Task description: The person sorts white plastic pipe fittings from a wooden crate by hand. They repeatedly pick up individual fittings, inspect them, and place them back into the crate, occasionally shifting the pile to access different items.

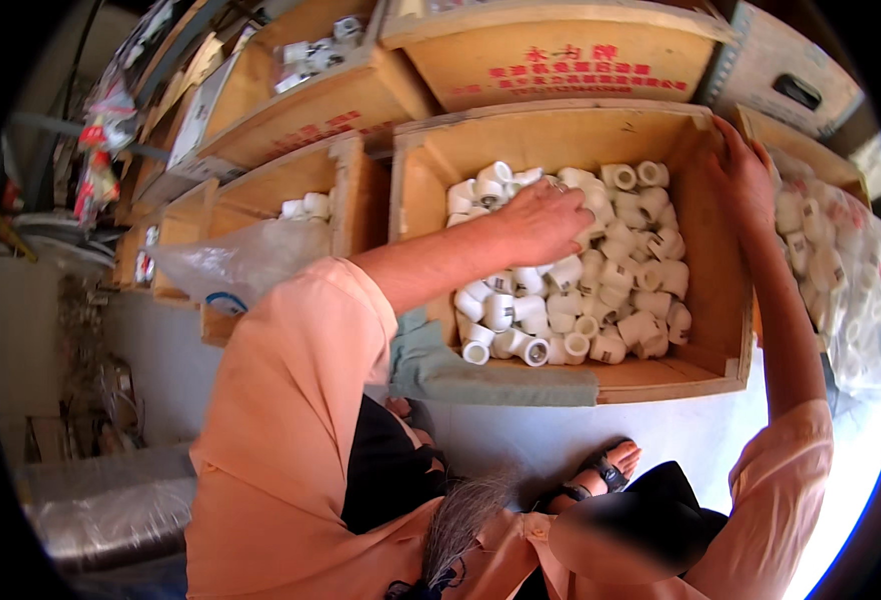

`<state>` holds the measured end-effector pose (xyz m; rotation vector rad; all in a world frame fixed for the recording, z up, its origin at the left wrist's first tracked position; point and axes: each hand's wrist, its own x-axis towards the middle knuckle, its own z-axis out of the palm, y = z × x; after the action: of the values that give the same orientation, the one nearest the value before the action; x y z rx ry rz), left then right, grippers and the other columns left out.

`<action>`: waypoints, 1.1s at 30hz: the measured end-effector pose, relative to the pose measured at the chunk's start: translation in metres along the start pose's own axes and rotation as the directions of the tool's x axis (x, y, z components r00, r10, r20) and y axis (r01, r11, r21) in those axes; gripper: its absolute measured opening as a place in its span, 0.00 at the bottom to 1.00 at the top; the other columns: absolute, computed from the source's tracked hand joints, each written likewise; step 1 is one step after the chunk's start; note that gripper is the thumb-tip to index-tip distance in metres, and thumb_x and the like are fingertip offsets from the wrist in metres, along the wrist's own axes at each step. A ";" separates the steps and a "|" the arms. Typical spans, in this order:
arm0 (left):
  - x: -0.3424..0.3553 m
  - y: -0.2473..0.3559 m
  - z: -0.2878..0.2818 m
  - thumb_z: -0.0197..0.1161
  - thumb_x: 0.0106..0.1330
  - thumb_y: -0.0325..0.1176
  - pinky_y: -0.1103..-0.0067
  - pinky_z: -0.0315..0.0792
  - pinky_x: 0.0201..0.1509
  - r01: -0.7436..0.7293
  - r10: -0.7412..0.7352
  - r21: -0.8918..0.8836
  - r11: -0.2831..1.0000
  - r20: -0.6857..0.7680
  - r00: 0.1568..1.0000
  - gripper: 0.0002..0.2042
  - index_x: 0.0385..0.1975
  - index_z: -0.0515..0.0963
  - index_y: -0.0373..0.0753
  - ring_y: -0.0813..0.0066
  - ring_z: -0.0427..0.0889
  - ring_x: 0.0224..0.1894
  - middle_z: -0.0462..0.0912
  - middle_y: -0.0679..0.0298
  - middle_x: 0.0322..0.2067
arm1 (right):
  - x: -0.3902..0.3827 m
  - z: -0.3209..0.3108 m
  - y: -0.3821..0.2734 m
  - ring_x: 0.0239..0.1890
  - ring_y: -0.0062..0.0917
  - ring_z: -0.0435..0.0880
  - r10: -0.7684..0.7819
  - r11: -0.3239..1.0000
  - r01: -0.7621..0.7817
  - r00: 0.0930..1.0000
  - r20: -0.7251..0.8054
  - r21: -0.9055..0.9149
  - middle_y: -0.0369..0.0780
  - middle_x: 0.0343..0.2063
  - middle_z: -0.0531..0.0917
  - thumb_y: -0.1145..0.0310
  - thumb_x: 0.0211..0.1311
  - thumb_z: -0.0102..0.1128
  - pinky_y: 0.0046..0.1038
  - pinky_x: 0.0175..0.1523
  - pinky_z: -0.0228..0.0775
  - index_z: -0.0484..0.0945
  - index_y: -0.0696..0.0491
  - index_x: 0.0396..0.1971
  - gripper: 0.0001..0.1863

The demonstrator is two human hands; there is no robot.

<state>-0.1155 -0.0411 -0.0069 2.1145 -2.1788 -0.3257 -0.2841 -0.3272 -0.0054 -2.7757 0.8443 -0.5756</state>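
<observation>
A wooden box [571,128] full of white plastic pipe fittings [616,270] stands before me. Some fittings are elbows, and a few show a metal insert in the mouth. My left hand [541,218] reaches over the box's left side and rests in the upper part of the heap. Its fingers are curled down among the fittings, and whatever they grip is hidden beneath the hand. At the far right corner my right hand [744,178] is closed over the box's rim. A grey-green cloth [491,383] is draped along the near left edge of this box.
More wooden boxes surround it: one behind with red print [561,65], another at left [346,200] with white fittings and clear plastic film [246,255]. A bag of white fittings [831,250] sits at right. A wrapped silver roll [111,505] lies lower left.
</observation>
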 end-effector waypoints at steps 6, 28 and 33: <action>-0.145 -0.090 -0.101 0.64 0.63 0.42 0.63 0.66 0.59 0.402 -0.373 0.107 0.910 -0.216 0.902 0.20 0.54 0.76 0.45 0.56 0.75 0.54 0.78 0.59 0.48 | 0.000 0.002 0.009 0.46 0.36 0.80 0.016 0.999 -0.016 1.000 -0.004 -0.052 0.42 0.37 0.81 0.64 0.60 0.57 0.36 0.62 0.67 0.70 0.39 0.63 0.28; -0.441 -0.131 0.002 0.67 0.46 0.70 0.59 0.65 0.65 0.983 -0.963 -0.018 0.184 0.195 0.183 0.57 0.70 0.55 0.35 0.46 0.66 0.67 0.62 0.42 0.67 | 0.006 0.019 0.037 0.62 0.39 0.72 -0.078 0.995 0.074 0.995 -0.056 -0.071 0.36 0.58 0.78 0.58 0.65 0.56 0.37 0.67 0.62 0.67 0.36 0.65 0.28; -0.446 -0.106 0.025 0.67 0.53 0.63 0.58 0.63 0.66 0.976 -0.973 -0.062 0.210 0.085 0.214 0.50 0.68 0.58 0.33 0.48 0.67 0.66 0.67 0.44 0.64 | 0.006 0.017 0.031 0.62 0.38 0.73 0.008 0.997 -0.010 1.000 -0.029 -0.081 0.40 0.59 0.77 0.57 0.65 0.56 0.37 0.67 0.62 0.67 0.35 0.66 0.28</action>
<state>-0.0002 0.4035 -0.0157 3.0956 -0.3661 -0.4929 -0.2876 -0.3556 -0.0280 -2.8417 0.9054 -0.5934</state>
